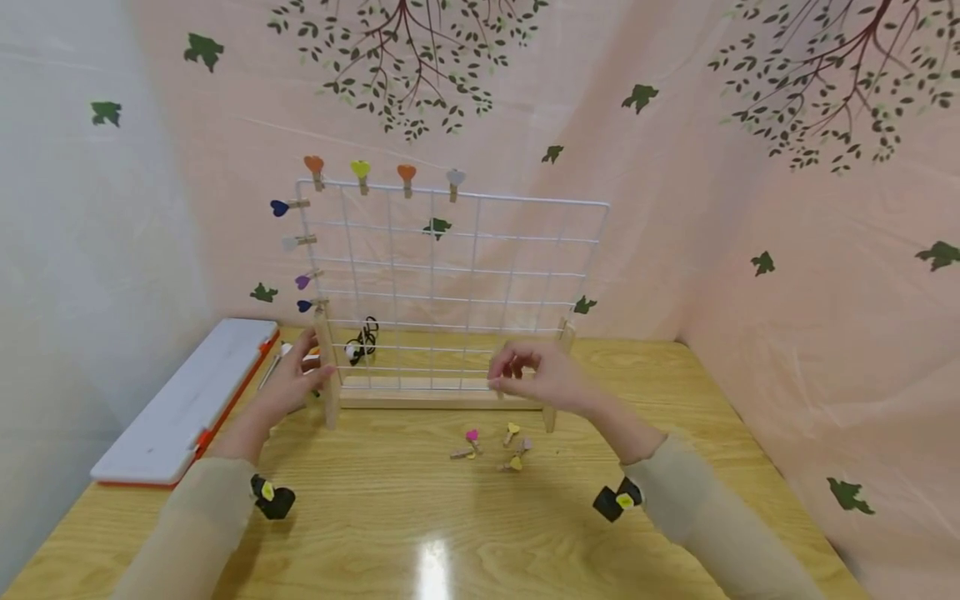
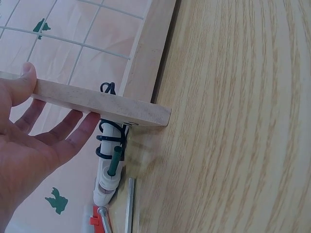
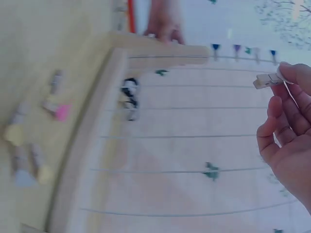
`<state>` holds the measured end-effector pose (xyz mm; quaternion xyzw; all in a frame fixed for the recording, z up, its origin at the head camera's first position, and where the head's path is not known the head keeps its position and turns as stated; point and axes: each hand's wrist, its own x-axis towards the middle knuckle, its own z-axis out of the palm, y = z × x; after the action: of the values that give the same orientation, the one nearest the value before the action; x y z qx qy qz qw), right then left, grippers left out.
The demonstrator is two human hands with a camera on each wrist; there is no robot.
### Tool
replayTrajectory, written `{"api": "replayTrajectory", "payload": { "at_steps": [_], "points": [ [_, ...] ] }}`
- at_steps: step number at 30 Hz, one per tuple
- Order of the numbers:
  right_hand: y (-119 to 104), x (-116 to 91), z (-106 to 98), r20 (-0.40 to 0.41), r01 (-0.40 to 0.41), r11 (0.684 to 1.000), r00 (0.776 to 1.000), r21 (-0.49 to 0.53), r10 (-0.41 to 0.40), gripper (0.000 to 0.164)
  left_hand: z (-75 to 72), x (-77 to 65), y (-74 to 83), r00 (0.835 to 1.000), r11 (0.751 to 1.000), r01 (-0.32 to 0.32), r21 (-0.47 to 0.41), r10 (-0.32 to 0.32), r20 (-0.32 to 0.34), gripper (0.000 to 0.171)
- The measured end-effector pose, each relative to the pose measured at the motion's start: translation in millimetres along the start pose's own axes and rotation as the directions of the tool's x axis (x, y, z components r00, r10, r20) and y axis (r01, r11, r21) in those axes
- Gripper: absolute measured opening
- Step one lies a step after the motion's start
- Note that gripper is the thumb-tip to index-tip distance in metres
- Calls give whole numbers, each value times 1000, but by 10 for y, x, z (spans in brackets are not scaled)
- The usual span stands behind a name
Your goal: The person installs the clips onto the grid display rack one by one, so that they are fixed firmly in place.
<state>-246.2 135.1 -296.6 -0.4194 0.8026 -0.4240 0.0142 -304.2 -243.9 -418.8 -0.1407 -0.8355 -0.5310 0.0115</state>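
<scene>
The person's left hand (image 1: 283,387) has the wooden upright (image 2: 97,99) at the left side of the stand between thumb and fingers, the thumb on one face and the fingertips on the other, a light hold rather than a fist. The right hand (image 1: 551,379) is closed to a pinch: thumb and forefinger hold a small wooden clothespin (image 3: 267,80), its tip jutting clear of them, in front of the lower right part of the white wire grid (image 1: 431,267); the colour of any heart on it cannot be told. Four heart clips sit along the grid's top wire and four more down its left edge, while a pink heart clip (image 1: 472,436), a yellow heart clip (image 1: 513,430) and a few others lie loose on the worktop (image 1: 525,533) in front of the wooden base bar (image 1: 420,400). With so little of the clothespin covered, an off-centre squeeze could twist it or spring it out of the fingers, and it might drop through the wires to the far side. A hard push on the grid could rock the stand should the left hand's hold slacken, jolting the fastened hearts. Shifting the stand sideways could also nudge the white tool (image 2: 104,179) with its black cord near the upright's foot, and a low right forearm might scatter the loose clips.
</scene>
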Motion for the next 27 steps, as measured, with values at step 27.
{"api": "replayTrajectory", "payload": {
  "at_steps": [27],
  "points": [
    [-644,977,-1155,-470,73,959,860,-276,-200,18,3,1,16,1000,1000,6,-12,-6,5,70]
  ]
}}
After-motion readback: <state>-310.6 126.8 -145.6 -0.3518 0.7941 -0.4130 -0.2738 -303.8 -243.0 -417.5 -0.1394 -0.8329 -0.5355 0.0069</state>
